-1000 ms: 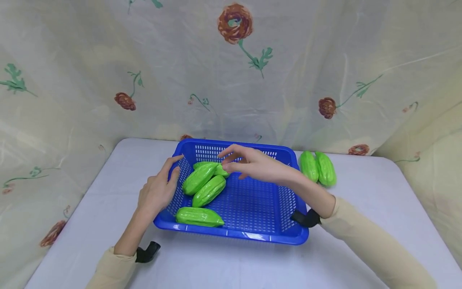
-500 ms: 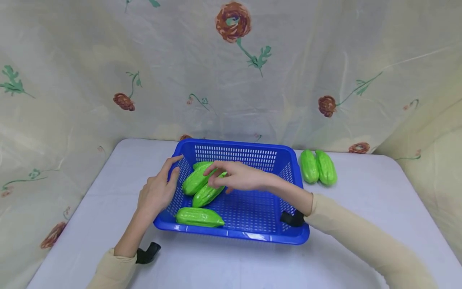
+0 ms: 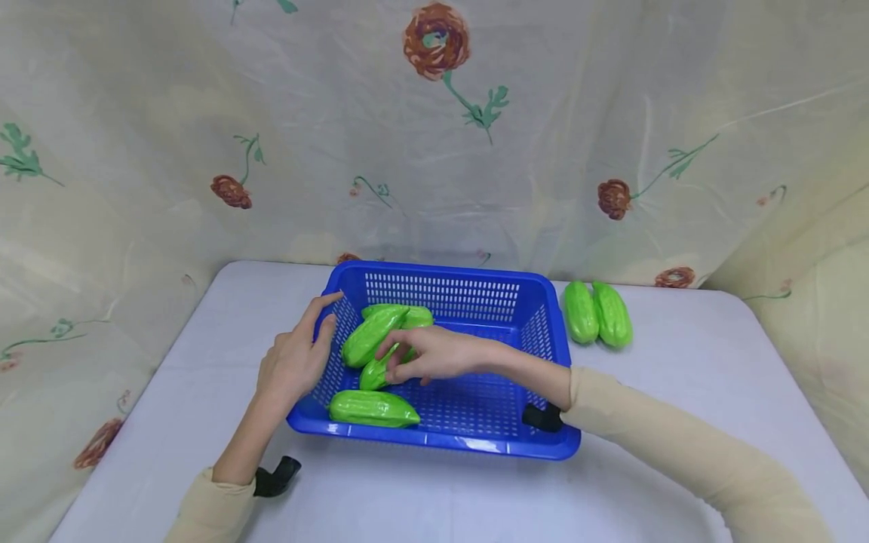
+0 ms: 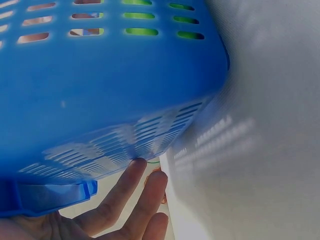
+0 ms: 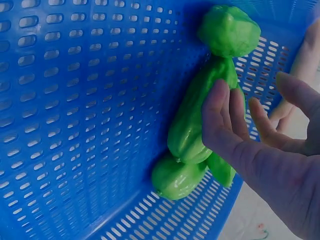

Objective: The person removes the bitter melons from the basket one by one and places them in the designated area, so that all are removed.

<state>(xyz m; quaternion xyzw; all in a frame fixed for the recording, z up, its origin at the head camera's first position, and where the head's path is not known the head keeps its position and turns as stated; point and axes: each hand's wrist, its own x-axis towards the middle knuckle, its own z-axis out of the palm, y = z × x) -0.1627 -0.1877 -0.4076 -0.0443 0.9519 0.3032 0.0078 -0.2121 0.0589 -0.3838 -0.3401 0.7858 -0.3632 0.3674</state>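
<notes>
Several bright green, ridged bitter melons lie in a blue plastic basket [image 3: 475, 445]. My left hand [image 3: 293, 363] holds the basket's left rim, and its fingers reach along the outside wall in the left wrist view. Inside the basket, my right hand [image 3: 437, 354] reaches down with bent, spread fingers over the middle bitter melon [image 3: 372, 375], hiding part of it. The right wrist view shows the fingertips right at a long bitter melon [image 5: 192, 117], with thumb and fingers apart. Another bitter melon [image 3: 366, 335] leans beside it at the left wall.
A bitter melon [image 3: 373, 409] lies along the basket's front wall. Two more bitter melons [image 3: 613, 317] lie side by side on the white table [image 3: 679, 377], right of the basket. A flower-patterned curtain [image 3: 529, 151] hangs behind the table.
My right hand has moved left and toward me, from the back bitter melons down over the middle one. My left hand stays on the rim.
</notes>
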